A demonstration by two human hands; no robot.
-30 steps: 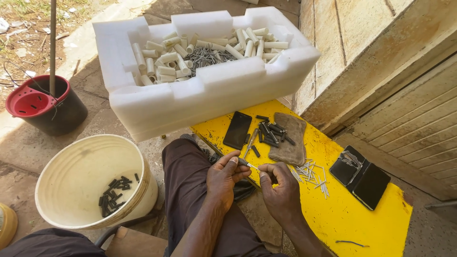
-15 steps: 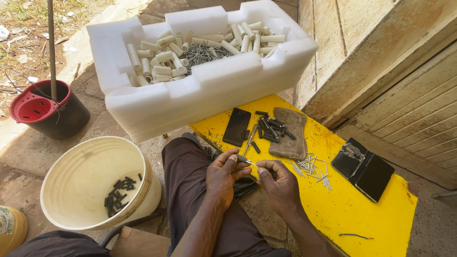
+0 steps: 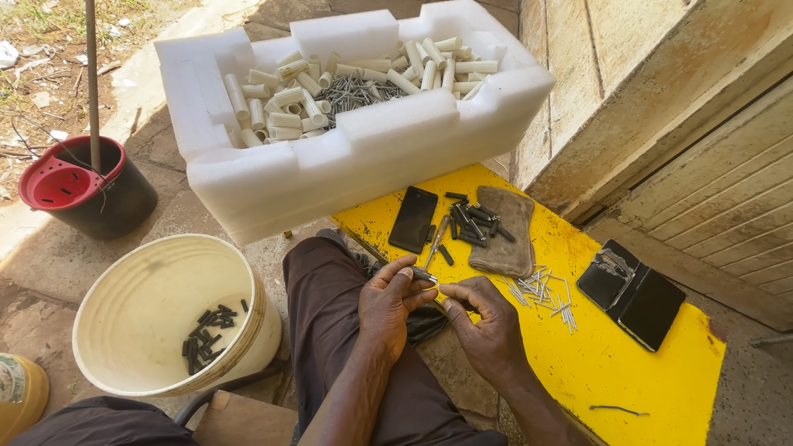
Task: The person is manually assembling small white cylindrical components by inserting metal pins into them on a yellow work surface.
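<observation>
My left hand (image 3: 391, 296) and my right hand (image 3: 481, 320) meet over my lap at the near edge of a yellow board (image 3: 615, 355). Between the fingertips of both hands is a small dark plug with a thin metal pin (image 3: 425, 275). A pile of dark plugs (image 3: 472, 223) lies partly on a grey cloth (image 3: 505, 234) just beyond my hands. Loose metal pins (image 3: 541, 289) are scattered on the board to the right of my right hand.
A white foam box (image 3: 372, 149) with white tubes and pins stands ahead. A cream bucket (image 3: 161, 318) with several dark plugs sits at left. A black phone (image 3: 413, 219), an open black wallet (image 3: 632, 295), pliers (image 3: 436, 239) and a red-and-black pot (image 3: 83, 190) are around.
The view has shifted slightly. My hands stay together at the same spot, fingers working the small piece.
</observation>
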